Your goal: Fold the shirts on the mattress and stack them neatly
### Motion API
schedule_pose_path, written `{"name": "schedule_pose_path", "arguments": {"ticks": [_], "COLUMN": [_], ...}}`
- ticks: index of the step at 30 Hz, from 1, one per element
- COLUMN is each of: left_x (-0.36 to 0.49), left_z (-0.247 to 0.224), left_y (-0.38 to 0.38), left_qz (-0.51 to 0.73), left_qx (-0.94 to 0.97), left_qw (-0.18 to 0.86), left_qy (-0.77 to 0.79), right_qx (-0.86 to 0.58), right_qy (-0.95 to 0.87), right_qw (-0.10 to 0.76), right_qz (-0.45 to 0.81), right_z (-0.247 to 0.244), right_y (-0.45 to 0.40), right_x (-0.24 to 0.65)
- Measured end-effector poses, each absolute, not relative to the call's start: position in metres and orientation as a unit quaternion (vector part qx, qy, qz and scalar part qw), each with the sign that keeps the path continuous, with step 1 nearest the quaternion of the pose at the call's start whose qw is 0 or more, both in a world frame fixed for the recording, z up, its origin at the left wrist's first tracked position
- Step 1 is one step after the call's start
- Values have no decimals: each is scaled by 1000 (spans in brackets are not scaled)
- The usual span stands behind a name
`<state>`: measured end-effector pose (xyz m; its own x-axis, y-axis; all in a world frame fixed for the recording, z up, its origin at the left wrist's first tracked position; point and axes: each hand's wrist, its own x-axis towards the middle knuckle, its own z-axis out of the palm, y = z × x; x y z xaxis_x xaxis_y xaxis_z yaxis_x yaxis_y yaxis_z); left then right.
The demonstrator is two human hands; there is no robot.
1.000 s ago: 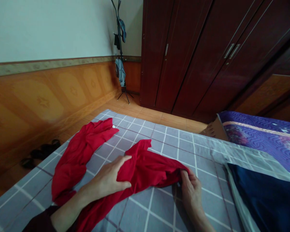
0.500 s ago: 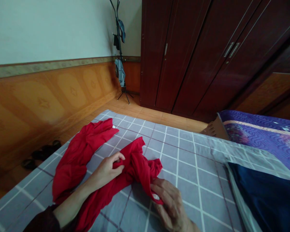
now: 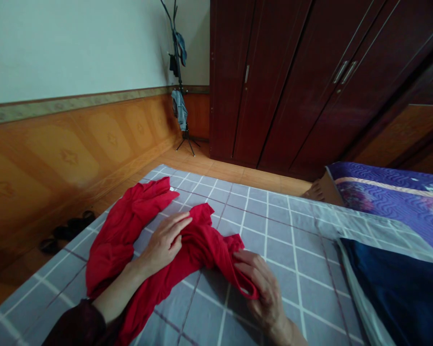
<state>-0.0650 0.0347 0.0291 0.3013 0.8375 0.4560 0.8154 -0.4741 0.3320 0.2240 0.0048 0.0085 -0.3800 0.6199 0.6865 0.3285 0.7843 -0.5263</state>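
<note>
A dark wooden wardrobe (image 3: 310, 81) stood along the far wall, with a coat stand (image 3: 179, 77) in the corner beside it. The bed (image 3: 296, 230), covered by a grey checked sheet, carried everything. On its right side lay a dark blue cloth (image 3: 400, 293) and, further back, a purple quilt (image 3: 389, 197).

The red garment (image 3: 130, 230) lay near the left edge of the bed, bent like a horseshoe. One limb ran from the near left edge toward the far left corner. The other limb ran from the near edge toward the middle of the bed, where it was bunched into thick folds. The cloth was plain bright red and wrinkled.

The left hand (image 3: 166, 242) rested flat on the bunched part, with fingers spread and not closed around anything. The right hand (image 3: 265, 288) had its grip closed on the end of the bunched part, pinching the cloth between thumb and fingers. Dark shoes (image 3: 67, 233) stood on the floor by the left wall.
</note>
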Motion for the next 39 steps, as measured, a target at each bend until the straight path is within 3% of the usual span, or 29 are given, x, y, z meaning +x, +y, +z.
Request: {"name": "schedule_pose_path", "arguments": {"ticks": [4, 9, 14, 18, 23, 30, 39], "left_x": [-56, -55, -49, -47, -47, -31, -43], "left_z": [43, 54, 44, 34, 33, 56, 67], "left_y": [25, 21, 23, 26, 39, 45, 47], "left_qz": [170, 112, 124, 131, 91, 170, 286], "left_qx": [848, 845, 792, 838, 857, 852, 786], "left_qw": [56, 162, 148, 127, 181, 148, 99], "left_qy": [500, 497, 579, 514, 474, 473, 539], "right_qx": [-280, -315, -367, -393, -329, -362, -463], "right_qy": [-850, -865, -848, -847, -870, -805, -811], "right_qw": [396, 309, 338, 324, 336, 429, 316], "right_qz": [202, 239, 180, 150, 148, 192, 169], "right_z": [22, 20, 4, -2, 5, 4, 14], "right_y": [-3, -2, 2, 5, 6, 4, 6], "right_x": [217, 212, 216, 218, 215, 220, 225]}}
